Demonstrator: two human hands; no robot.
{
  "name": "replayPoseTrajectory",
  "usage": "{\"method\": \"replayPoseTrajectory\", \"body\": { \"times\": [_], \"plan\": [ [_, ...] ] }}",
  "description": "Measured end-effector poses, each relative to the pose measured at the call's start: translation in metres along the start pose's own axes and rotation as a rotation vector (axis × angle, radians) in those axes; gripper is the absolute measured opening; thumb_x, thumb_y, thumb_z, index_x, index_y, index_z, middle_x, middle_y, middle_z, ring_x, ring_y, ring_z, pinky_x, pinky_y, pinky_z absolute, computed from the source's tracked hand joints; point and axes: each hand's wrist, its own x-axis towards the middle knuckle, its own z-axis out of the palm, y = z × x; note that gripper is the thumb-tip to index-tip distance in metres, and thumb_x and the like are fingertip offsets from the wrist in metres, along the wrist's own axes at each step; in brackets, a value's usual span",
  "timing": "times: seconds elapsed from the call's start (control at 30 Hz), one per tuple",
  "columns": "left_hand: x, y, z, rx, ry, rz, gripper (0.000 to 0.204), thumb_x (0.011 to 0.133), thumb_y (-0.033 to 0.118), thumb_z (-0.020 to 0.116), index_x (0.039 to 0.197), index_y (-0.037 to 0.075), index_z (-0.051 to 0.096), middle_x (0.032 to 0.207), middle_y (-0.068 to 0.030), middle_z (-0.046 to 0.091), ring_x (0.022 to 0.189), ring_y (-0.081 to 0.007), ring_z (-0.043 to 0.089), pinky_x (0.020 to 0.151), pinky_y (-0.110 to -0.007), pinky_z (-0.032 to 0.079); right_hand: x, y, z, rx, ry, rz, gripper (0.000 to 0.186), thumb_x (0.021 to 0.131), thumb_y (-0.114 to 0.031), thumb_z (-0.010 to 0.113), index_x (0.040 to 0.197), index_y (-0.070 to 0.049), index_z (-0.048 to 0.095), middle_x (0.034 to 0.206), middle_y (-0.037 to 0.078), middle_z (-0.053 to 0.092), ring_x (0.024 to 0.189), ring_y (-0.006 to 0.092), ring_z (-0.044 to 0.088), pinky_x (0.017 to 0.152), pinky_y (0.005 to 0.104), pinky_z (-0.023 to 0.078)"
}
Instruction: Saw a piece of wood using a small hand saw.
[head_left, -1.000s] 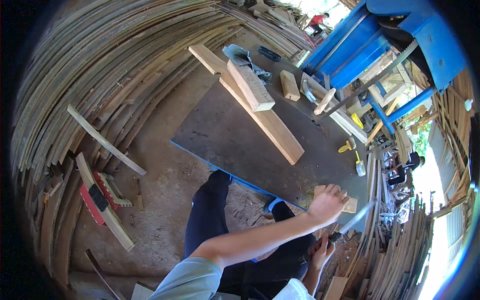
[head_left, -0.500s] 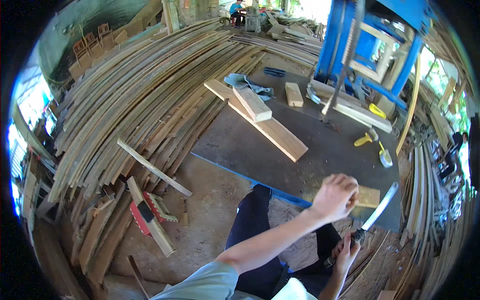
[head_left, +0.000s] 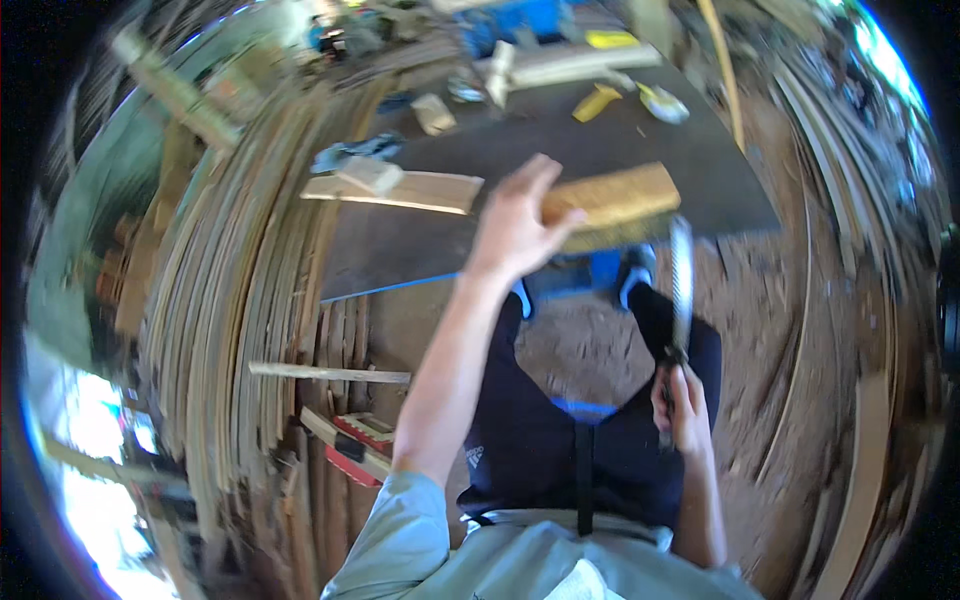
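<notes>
My left hand point(head_left: 520, 218) is at the left end of a wooden block point(head_left: 622, 197), its thumb over the near side and its fingers at the end; motion blurs the fingertips. The block lies along the near edge of the dark tabletop point(head_left: 440, 245). In my right hand point(head_left: 682, 405), low over my right thigh, is a hand saw point(head_left: 683, 285), gripped by its dark handle. Its narrow silver blade points upward and away from me, with the tip close to the block's right end.
A board point(head_left: 430, 191) with a smaller wood piece point(head_left: 370, 175) on it lies on the table's left. A yellow-handled tool point(head_left: 597, 103) and a tape-measure-like object point(head_left: 663, 104) sit farther back. Long planks point(head_left: 235, 270) are stacked at left; a red toolbox point(head_left: 365, 432) stands on the floor.
My view has tilted down and turned. My left hand has gone from a curled pose above the block to a spread thumb and fingers at its end. The saw now points more upright.
</notes>
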Motion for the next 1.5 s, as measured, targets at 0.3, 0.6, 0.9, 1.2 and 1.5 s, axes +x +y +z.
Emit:
{"method": "replayPoseTrajectory", "body": {
  "times": [0.3, 0.6, 0.9, 1.2, 1.5],
  "plan": [
    [-0.004, 0.001, 0.011, 0.001, -0.031, 0.049, 0.055, 0.095, 0.04, 0.082, 0.138, 0.01, 0.066, 0.126, -0.0164, 0.069, 0.121, -0.0348, 0.063, 0.106, -0.044, 0.049, 0.066, -0.036, 0.034, -0.597, 0.091, -0.411, 0.026, 0.112, -0.026, 0.057, 0.112, 0.0, 0.059, 0.069, 0.016, 0.06, 0.06, 0.0293, 0.062, 0.056, 0.0421, 0.047],
    [-0.006, -0.005, 0.007, 0.008, -0.133, 0.03, 0.052, 0.095, 0.034, 0.082, 0.132, 0.005, 0.061, 0.123, -0.0183, 0.068, 0.117, -0.0365, 0.063, 0.103, -0.047, 0.05, 0.117, -0.061, 0.085, -1.033, 0.297, -0.712, 0.027, 0.109, -0.026, 0.059, 0.097, -0.003, 0.054, 0.073, 0.019, 0.069, 0.062, 0.0413, 0.069, 0.053, 0.0503, 0.055],
    [0.007, -0.002, 0.012, 0.042, -0.131, 0.14, 0.048, 0.098, 0.036, 0.078, 0.128, 0.001, 0.064, 0.118, -0.0177, 0.069, 0.115, -0.037, 0.064, 0.102, -0.047, 0.05, 0.119, -0.057, 0.079, -1.068, 0.281, -0.683, 0.029, 0.111, -0.028, 0.056, 0.098, -0.003, 0.054, 0.075, 0.018, 0.068, 0.064, 0.041, 0.07, 0.055, 0.05, 0.056],
    [0.008, -0.007, 0.017, 0.037, -0.121, 0.193, 0.049, 0.098, 0.042, 0.078, 0.121, 0.0, 0.067, 0.114, -0.016, 0.07, 0.11, -0.0363, 0.066, 0.096, -0.047, 0.053, 0.129, -0.058, 0.073, -1.084, 0.234, -0.682, 0.028, 0.111, -0.029, 0.055, 0.104, -0.003, 0.053, 0.078, 0.019, 0.069, 0.065, 0.041, 0.071, 0.056, 0.0504, 0.057],
    [0.01, -0.007, 0.013, 0.183, -0.131, 0.299, 0.048, 0.097, 0.037, 0.078, 0.121, -0.002, 0.063, 0.11, -0.017, 0.067, 0.104, -0.0374, 0.066, 0.092, -0.048, 0.054, 0.127, -0.063, 0.078, -1.083, 0.198, -0.587, 0.025, 0.11, -0.028, 0.056, 0.105, -0.004, 0.052, 0.067, 0.021, 0.068, 0.059, 0.0426, 0.07, 0.052, 0.0534, 0.055]
  ]
}}
